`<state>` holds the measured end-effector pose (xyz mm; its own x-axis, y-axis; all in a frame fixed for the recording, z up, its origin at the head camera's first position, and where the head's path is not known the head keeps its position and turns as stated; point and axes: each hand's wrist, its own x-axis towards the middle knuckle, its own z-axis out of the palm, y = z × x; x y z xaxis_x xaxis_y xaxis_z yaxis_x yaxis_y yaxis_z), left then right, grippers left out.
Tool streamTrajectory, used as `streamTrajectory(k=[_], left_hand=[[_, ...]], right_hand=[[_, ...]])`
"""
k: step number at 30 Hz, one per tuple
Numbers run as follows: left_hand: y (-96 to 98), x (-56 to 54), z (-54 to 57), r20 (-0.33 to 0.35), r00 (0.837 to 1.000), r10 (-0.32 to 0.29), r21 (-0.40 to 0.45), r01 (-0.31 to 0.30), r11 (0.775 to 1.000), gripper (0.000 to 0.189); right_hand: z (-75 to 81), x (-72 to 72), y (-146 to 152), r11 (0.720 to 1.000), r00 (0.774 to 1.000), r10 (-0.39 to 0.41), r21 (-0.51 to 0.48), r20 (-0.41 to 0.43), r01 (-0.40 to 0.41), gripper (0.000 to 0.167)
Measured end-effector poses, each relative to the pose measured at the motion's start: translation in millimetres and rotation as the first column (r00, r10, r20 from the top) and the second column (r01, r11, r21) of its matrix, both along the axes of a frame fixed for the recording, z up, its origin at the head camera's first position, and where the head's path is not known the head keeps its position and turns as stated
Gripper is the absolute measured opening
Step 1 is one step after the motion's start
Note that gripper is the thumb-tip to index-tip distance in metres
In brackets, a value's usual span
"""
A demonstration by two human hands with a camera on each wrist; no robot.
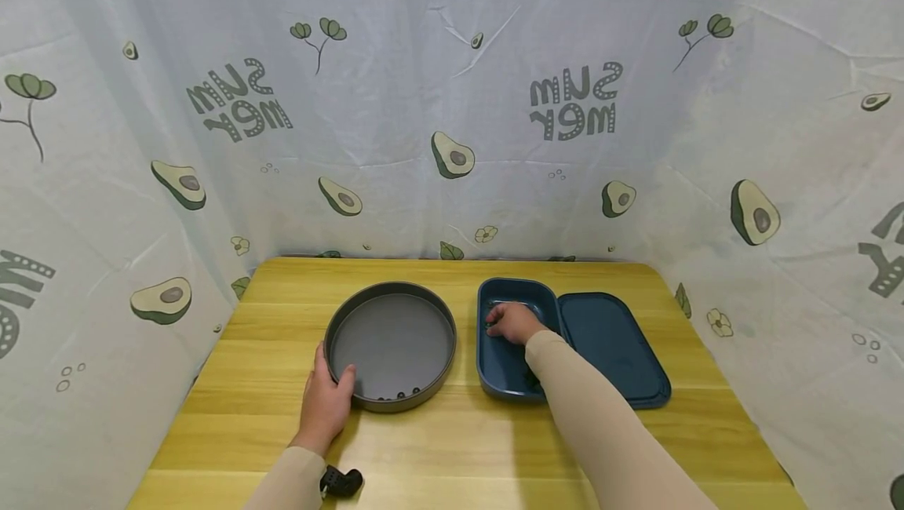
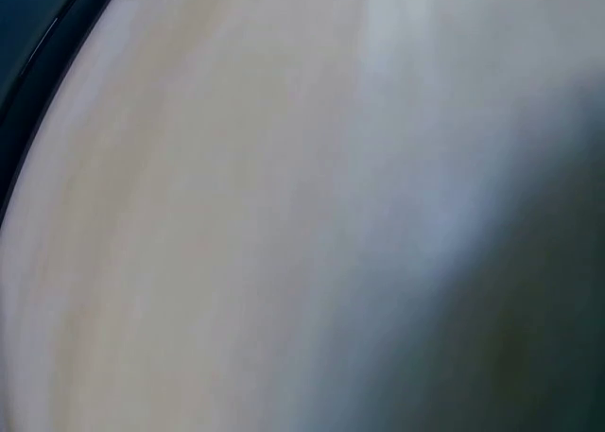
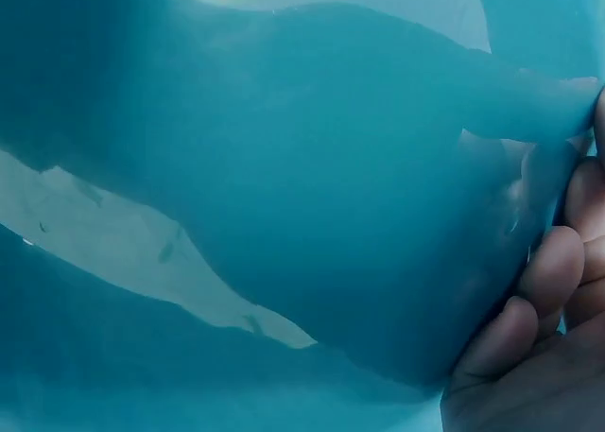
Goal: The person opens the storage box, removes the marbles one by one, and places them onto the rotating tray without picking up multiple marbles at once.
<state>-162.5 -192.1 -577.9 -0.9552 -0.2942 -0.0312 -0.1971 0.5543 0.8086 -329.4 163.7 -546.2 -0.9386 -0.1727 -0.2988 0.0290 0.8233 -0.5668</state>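
A round dark-grey pan (image 1: 395,337) sits on the table, and my left hand (image 1: 329,400) grips its near-left rim with the thumb over the inside and the fingers along the outer wall. Several small dark balls (image 1: 401,395) lie in the pan along its near edge. To the right, my right hand (image 1: 514,322) reaches into a rectangular blue container (image 1: 503,365), its bent fingers close to the left wall. A tiny dark spot shows by the fingertips; I cannot tell whether they pinch it. In the right wrist view the curled fingers (image 3: 553,271) are beside the shiny blue wall.
A flat blue lid (image 1: 610,349) lies right of the container, against its side. A black wrist device (image 1: 342,482) shows beside the left sleeve. White cloth (image 1: 388,118) printed with avocados surrounds the wooden table (image 1: 233,392). The left wrist view is mostly blurred table surface.
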Motion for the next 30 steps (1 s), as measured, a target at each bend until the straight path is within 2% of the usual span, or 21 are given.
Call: streamTrajectory(k=[30], left_hand=[[0.3,1.1,1.1,0.001,1.0,-0.006,0.003,0.006,1.0,0.082]], right_hand=[[2.1,6.7,1.7,0.999,1.0,0.0,-0.04,-0.006,-0.001,0.019]])
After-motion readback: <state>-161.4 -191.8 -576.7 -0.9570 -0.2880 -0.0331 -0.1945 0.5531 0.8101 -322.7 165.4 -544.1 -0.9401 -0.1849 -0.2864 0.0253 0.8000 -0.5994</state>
